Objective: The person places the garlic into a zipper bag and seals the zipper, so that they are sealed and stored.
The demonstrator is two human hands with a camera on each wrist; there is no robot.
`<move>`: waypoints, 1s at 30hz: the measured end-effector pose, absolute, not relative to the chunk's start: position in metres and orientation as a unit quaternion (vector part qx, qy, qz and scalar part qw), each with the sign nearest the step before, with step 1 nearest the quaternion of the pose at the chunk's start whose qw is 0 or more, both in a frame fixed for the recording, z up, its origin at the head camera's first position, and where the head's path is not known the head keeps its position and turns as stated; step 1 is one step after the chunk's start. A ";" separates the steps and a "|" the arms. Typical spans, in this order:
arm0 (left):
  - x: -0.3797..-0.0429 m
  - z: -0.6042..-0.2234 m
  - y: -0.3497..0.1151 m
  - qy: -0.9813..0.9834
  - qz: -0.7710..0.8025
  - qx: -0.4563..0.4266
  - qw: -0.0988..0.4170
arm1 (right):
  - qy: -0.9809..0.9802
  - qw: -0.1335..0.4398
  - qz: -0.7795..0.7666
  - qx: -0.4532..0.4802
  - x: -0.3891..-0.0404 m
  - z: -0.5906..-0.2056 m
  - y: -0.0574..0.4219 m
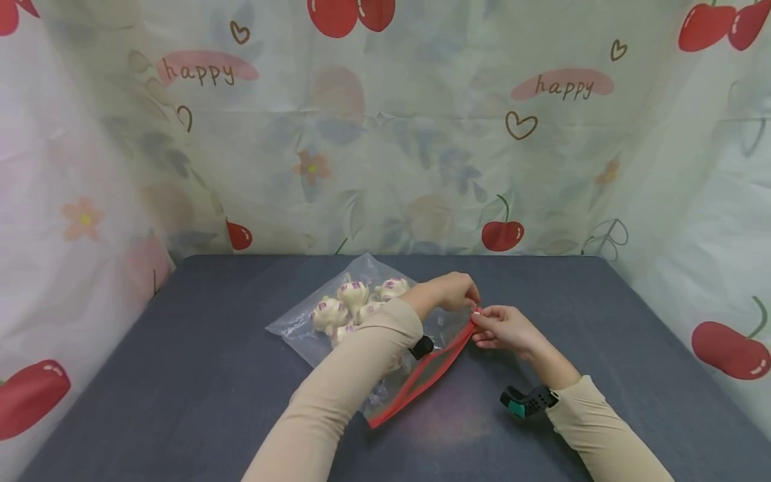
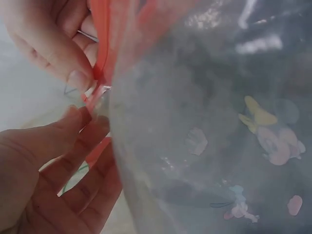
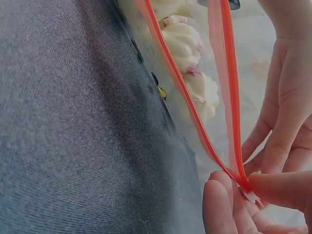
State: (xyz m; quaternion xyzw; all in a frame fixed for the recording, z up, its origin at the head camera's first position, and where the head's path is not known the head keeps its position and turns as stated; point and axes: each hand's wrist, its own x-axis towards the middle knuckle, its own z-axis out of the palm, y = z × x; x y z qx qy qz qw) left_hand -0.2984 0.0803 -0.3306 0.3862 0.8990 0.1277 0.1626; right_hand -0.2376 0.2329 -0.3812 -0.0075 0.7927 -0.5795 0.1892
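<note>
A clear zip bag (image 1: 372,264) with a red zip strip (image 1: 394,410) lies tilted on the table, its mouth facing the near right. Inside are several white garlic bulbs (image 1: 329,313) with purple marks; the left sleeve covers part of them. My left hand (image 1: 448,290) reaches across the bag and pinches its edge by the far end of the strip. At that same corner, my right hand (image 1: 507,331) pinches the strip's end between thumb and fingers. The strip's two sides (image 3: 233,97) stand apart along the mouth and meet at the right fingertips.
A dark cloth-covered table (image 1: 199,395) lies under the bag. Behind and at both sides hangs a pale curtain (image 1: 385,154) printed with cherries and flowers. Each wrist wears a black strap; the right one (image 1: 530,402) has a green patch.
</note>
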 end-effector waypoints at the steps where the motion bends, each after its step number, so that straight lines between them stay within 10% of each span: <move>1: -0.299 -0.331 0.080 0.899 0.129 0.387 0.158 | 0.793 0.190 -0.579 -0.010 -0.237 -0.381 0.233; 30: -0.295 -0.330 0.077 0.935 0.150 0.312 0.078 | 0.844 0.142 -0.517 -0.027 -0.229 -0.377 0.216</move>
